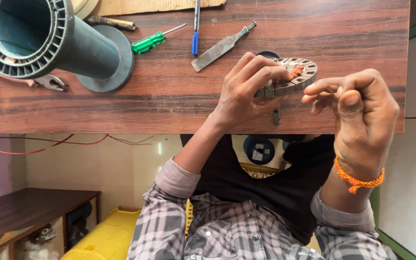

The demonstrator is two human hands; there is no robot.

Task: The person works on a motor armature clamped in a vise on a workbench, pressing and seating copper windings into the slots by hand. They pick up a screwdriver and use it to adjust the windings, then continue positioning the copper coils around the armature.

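Item: slotted metal stator core (290, 79), round, grey, ribbed at its rim, with copper-coloured wire at its centre; it was gripped edge-on by the left hand (246, 91), fingers curled over its top, apparently to steady it just above the wooden table (169, 106). Right hand (357, 115), orange thread bracelet (357, 180) at the wrist, stood just beside the core, thumb and fingers narrowly pinched; whether they held fine wire could not be told. Beyond the left hand: flat steel file (217, 48); blue pen (196, 29); green-handled screwdriver (152, 41). Well off on that side: large ridged grey plastic spool (49, 41); pliers (49, 82).
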